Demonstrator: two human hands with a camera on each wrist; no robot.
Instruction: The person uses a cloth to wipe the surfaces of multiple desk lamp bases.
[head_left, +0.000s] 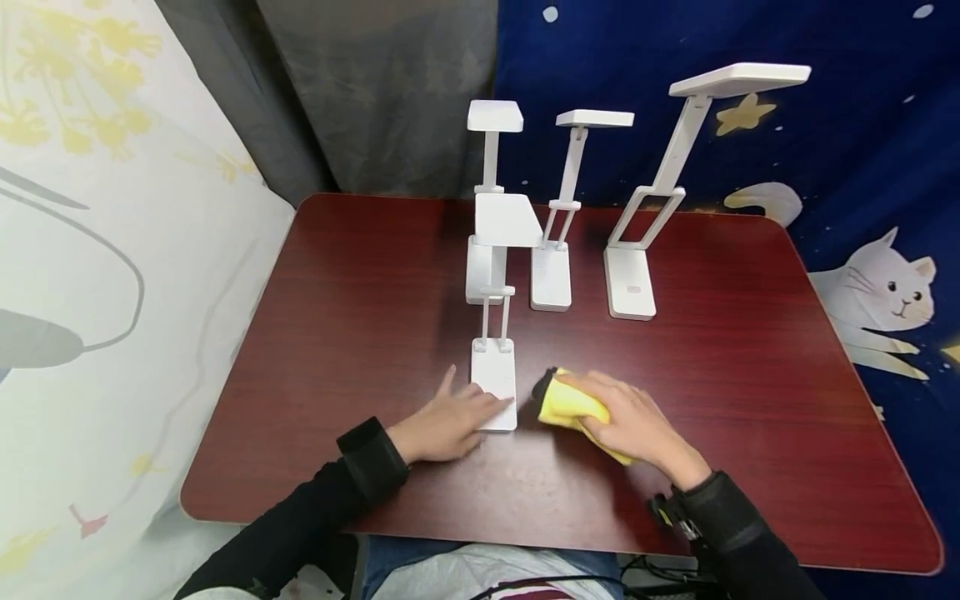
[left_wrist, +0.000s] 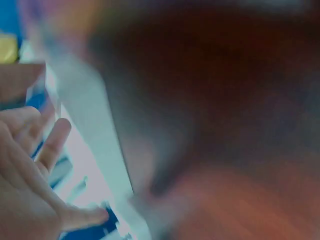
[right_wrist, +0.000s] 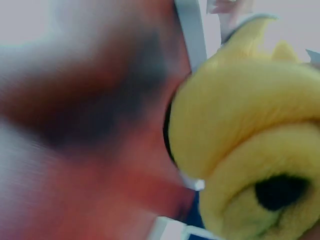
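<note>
Nearest the person stands a white folding desk lamp [head_left: 493,364], its flat head [head_left: 508,220] raised and tilted over the table. My left hand [head_left: 448,421] lies across the front of that lamp's base with straight fingers and the thumb spread away. In the left wrist view the fingers [left_wrist: 55,142] show beside the pale base. Just right of the lamp, my right hand [head_left: 630,421] grips a bunched yellow cloth [head_left: 566,406] with a dark side. The cloth [right_wrist: 240,105] fills much of the right wrist view in thick folds and hides most of the hand.
Behind stand three more white desk lamps: one at the left [head_left: 480,271], partly hidden by the near lamp, one in the middle [head_left: 551,279] and a taller one at the right [head_left: 630,283]. All are on a dark red wooden table [head_left: 360,292]. A blue patterned curtain [head_left: 600,50] hangs behind.
</note>
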